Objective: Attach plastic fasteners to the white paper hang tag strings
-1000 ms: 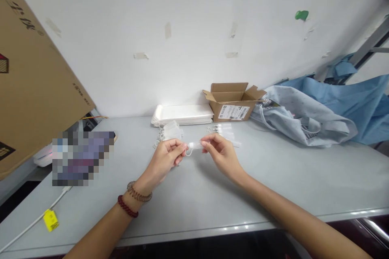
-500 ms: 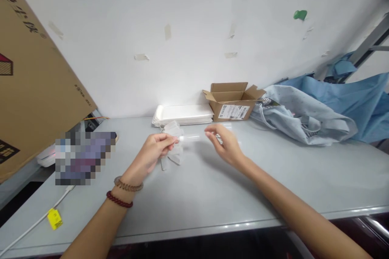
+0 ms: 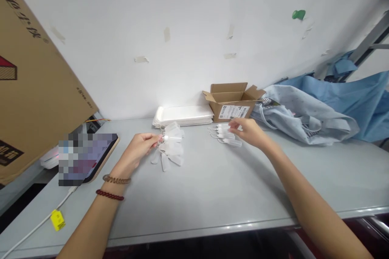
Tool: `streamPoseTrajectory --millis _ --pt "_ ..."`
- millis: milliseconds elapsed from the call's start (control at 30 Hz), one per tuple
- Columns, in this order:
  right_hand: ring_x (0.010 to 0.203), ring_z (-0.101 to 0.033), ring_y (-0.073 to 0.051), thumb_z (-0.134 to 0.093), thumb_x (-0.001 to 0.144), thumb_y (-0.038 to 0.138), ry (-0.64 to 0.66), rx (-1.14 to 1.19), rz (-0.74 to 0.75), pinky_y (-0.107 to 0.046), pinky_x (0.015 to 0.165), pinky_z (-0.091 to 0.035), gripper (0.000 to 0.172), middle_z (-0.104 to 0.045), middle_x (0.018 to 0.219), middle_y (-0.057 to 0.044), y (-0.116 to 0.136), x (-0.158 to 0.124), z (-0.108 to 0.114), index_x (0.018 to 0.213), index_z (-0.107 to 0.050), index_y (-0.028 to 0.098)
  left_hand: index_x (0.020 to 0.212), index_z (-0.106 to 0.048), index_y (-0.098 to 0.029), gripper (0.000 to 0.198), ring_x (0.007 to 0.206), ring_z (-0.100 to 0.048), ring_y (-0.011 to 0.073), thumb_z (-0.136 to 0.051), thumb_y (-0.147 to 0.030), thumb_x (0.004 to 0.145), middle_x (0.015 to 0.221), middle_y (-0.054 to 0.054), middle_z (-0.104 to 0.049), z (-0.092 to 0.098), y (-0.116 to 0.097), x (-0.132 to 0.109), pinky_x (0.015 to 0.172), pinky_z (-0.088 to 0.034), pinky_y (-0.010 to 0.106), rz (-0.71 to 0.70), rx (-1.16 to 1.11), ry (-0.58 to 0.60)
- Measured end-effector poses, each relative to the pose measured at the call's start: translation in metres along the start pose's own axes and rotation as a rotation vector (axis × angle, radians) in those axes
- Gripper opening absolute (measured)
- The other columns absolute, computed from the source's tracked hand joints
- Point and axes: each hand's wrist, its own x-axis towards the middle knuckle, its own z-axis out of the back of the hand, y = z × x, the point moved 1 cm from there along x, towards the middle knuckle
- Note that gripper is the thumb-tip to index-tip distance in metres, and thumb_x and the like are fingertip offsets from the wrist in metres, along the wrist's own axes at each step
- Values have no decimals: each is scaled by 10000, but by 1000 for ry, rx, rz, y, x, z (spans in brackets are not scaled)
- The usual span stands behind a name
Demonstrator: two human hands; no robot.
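My left hand (image 3: 145, 146) pinches a small clear tube with a white cap (image 3: 172, 139) between thumb and fingertips. Under and around that tube, several frosted, translucent tags with string loops (image 3: 173, 149) lie fanned out on the table. To the right, several similar white-capped clear tubes (image 3: 225, 135) with thin loops lie in a short row, caps toward the left. My right hand (image 3: 251, 131) is at the far end of this row, thumb and forefinger closed about the body of one tube; the curled fingers hide part of it.
Behind the tags lies a stack of white envelopes (image 3: 185, 115), with an open cardboard box (image 3: 232, 109) beside it. A light-blue cloth bag (image 3: 304, 117) is at the right. A phone (image 3: 100, 162) with a white cable and a large carton (image 3: 39, 73) are at the left.
My right hand has moved right, away from my left hand, to the row of tubes. My left hand has shifted slightly left, still holding its tube.
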Motion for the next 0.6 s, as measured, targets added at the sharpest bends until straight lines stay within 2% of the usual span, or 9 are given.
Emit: streamPoseTrajectory --millis 167,233,367,600 --pt "667 -578 -189 -736 661 352 207 -53 -77 -271 589 -399 224 -655 728 -34 4 -4 7 772 -642 182 808 -671 -144 350 448 -398 99 -723 -446 638 526 -32 -526 0 0 1 430 -255 213 -53 92 -210" --pt "648 -567 -170 -739 653 330 294 -88 -116 -255 575 -386 214 -656 742 -28 2 -4 6 772 -648 178 835 -663 -149 370 456 -411 107 -707 -466 650 531 -34 -536 0 -1 1 449 -282 218 -79 116 -260" --pt "703 -578 -169 -711 660 243 404 -188 -192 -237 582 -374 136 -664 796 -43 0 -5 3 754 -655 163 850 -649 -151 379 486 -439 113 -673 -485 674 542 -36 -543 -4 -2 0 490 -321 221 -134 134 -303" --pt "705 -584 -179 -688 660 257 456 -250 -224 -242 565 -365 124 -659 850 -68 -1 -9 -3 743 -671 167 879 -630 -139 351 500 -448 119 -623 -456 729 550 -31 -518 -14 1 -1 497 -323 227 -217 96 -281"
